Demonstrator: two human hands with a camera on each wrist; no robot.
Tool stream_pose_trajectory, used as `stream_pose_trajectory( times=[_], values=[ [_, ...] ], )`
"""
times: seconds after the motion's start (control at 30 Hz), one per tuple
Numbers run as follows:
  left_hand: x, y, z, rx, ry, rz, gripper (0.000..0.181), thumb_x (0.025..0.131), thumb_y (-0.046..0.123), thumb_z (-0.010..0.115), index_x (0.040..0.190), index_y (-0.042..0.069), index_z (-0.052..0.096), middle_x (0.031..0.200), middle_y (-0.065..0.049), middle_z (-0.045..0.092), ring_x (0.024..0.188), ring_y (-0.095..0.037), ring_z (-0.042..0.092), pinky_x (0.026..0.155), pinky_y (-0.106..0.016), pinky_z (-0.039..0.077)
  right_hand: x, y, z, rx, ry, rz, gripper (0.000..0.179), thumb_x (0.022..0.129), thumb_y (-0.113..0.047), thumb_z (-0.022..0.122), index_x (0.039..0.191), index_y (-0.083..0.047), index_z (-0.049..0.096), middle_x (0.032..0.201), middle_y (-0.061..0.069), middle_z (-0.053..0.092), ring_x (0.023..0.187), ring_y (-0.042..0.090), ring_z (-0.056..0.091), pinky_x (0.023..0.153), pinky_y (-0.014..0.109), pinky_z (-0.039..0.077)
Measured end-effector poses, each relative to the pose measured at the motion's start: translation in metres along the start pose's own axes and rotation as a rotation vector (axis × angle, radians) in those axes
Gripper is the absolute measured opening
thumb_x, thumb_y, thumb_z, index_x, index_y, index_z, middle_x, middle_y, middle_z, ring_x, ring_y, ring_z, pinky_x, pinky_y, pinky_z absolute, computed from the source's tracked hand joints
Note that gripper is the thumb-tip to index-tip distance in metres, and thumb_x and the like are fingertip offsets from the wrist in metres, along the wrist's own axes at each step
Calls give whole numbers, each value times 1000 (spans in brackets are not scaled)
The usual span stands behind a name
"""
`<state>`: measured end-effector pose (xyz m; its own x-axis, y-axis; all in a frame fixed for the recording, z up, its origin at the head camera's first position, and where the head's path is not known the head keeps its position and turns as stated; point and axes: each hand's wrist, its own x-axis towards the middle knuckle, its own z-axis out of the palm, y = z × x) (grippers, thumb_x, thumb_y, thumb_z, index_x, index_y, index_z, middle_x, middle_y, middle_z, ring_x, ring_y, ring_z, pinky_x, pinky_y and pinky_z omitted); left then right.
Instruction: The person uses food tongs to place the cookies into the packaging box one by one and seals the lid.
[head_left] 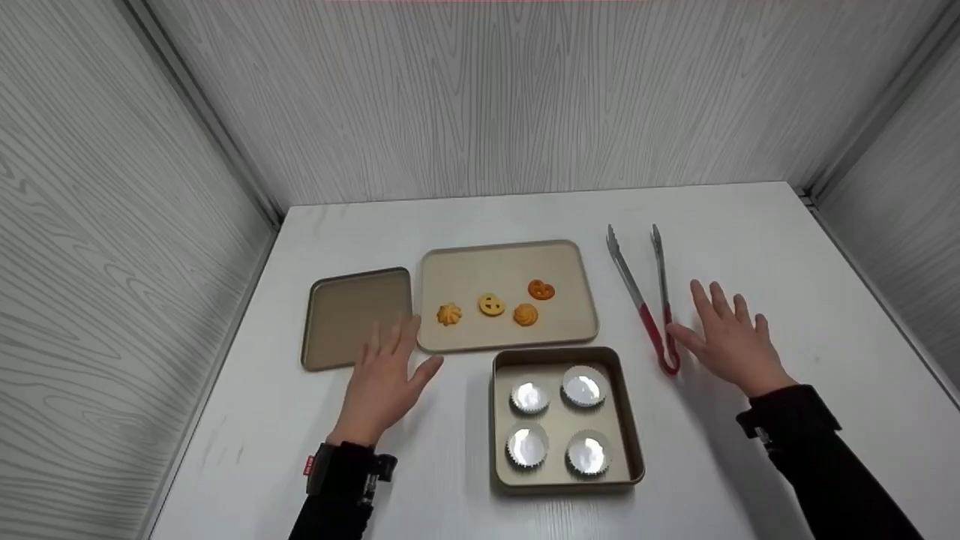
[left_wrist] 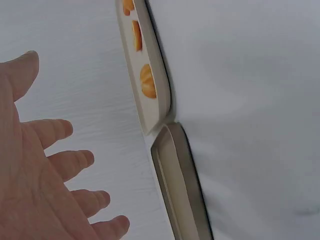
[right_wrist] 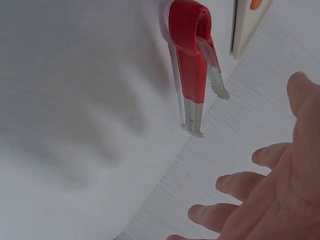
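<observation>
My left hand (head_left: 382, 382), fingers spread and holding nothing, hovers over the front right corner of the small brown tray (head_left: 356, 315). In the left wrist view its fingers (left_wrist: 70, 165) are straight. My right hand (head_left: 731, 337), also spread and holding nothing, is just right of the tongs (head_left: 651, 319). The tongs have red handles and metal tips that point away from me, arms apart. Several cookies, among them a pretzel-shaped one (head_left: 541, 290) and a flower-shaped one (head_left: 449, 314), lie on the larger beige tray (head_left: 495, 259).
A deep square baking pan (head_left: 559, 484) stands in front of the beige tray with several shiny foil cups (head_left: 584, 387) inside. Grey wood-grain panels (head_left: 480, 97) wall the white table (head_left: 435, 487) at the back and both sides.
</observation>
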<state>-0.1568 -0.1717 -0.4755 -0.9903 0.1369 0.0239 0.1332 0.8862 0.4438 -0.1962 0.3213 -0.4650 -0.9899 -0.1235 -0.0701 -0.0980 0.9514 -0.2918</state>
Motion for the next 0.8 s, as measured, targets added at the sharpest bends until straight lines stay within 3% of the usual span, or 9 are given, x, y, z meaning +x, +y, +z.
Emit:
stream_pose_trajectory(
  times=[0.2,0.47,0.63,0.8],
  values=[
    [-8,24,25,-238,-90,60,81,103,59,46,165,13,21,169,-12,21,156,-39,14,123,-56,21,6,-8,3,-23,23,-30,93,102,-60,49,162,2,14,158,39,24,138,64,27,105,79,27],
    [-28,52,58,-503,-228,47,86,103,55,50,165,9,13,169,-17,18,155,-34,17,125,-53,18,12,-21,11,-67,88,-33,89,100,-51,60,158,6,26,132,42,47,113,62,51,87,71,44],
    [-39,64,74,-626,-253,56,84,104,40,56,164,3,9,169,-18,14,155,-35,15,125,-52,15,17,-24,18,-83,63,-15,91,99,-54,59,154,12,29,124,43,49,102,61,55,81,68,48],
    [-47,69,88,-691,-225,54,82,104,26,57,164,1,6,170,-19,10,156,-33,10,125,-53,13,25,-22,27,-21,-14,18,93,98,-53,60,152,15,27,121,44,48,94,58,59,74,65,52]
  ],
)
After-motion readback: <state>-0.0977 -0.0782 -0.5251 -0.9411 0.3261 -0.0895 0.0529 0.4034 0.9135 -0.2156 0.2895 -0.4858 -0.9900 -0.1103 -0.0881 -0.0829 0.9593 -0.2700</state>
